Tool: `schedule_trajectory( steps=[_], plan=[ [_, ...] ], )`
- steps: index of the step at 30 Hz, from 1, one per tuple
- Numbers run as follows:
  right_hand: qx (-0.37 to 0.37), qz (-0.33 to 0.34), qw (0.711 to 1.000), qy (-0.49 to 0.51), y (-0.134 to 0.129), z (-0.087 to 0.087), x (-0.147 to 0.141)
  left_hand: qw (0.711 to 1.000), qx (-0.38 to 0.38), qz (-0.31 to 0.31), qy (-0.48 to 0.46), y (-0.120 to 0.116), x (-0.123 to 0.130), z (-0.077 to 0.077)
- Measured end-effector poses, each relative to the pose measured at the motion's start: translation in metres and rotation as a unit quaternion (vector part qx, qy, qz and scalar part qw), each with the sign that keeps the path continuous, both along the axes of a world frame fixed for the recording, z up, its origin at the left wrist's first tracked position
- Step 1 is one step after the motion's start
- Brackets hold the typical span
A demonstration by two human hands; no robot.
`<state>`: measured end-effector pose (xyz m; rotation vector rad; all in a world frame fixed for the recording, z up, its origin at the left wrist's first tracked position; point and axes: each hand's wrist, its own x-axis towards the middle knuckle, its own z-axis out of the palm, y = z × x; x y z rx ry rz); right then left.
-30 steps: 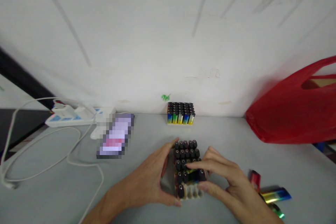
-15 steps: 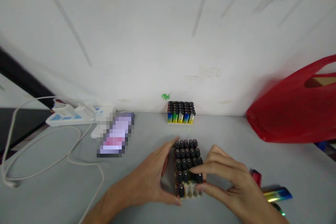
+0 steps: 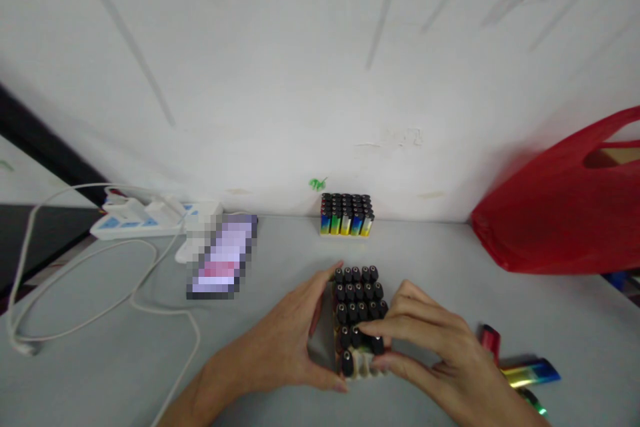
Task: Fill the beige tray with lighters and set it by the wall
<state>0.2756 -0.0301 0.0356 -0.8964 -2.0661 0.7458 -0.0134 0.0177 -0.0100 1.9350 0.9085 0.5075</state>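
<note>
In front of me stands a pale tray [image 3: 363,367] with rows of upright lighters [image 3: 352,291], their black tops facing up. My left hand [image 3: 287,333] is curved round the tray's left side, fingers at the far corner and thumb at the near one. My right hand [image 3: 440,343] pinches one black-topped lighter [image 3: 377,345] in the fourth row between thumb and index finger. Left of that lighter is a gap in the row. The nearest row shows one lighter at the left and bare slots beside it. My fingers partly hide the tray's right side.
A full block of lighters [image 3: 346,215] stands against the wall. Loose lighters [image 3: 533,372] lie at the right, near my forearm. A red bag [image 3: 555,213] sits back right. At left are a phone [image 3: 225,257], a power strip [image 3: 150,220] and a looping white cable [image 3: 145,310].
The pinched lighter and my right fingertips have shifted slightly left within the row. My left hand keeps its place on the tray. The whole view has drifted a little.
</note>
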Motion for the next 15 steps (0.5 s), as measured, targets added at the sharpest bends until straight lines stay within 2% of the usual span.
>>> schedule_trajectory(
  steps=[6,12,15],
  plan=[
    [0.013,0.001,1.000,-0.012,-0.0006,-0.0030,-0.0007,1.000,0.013,-0.006,0.002,-0.0005,-0.0008,-0.0019],
    [0.043,-0.064,0.996,0.035,-0.0035,-0.0041,-0.0018,1.000,0.007,0.000,0.003,-0.0009,-0.0001,0.0014],
    [0.048,-0.125,0.990,0.042,-0.0008,-0.0059,0.0011,1.000,0.001,0.005,0.008,-0.0012,0.0005,0.0034]
  ],
)
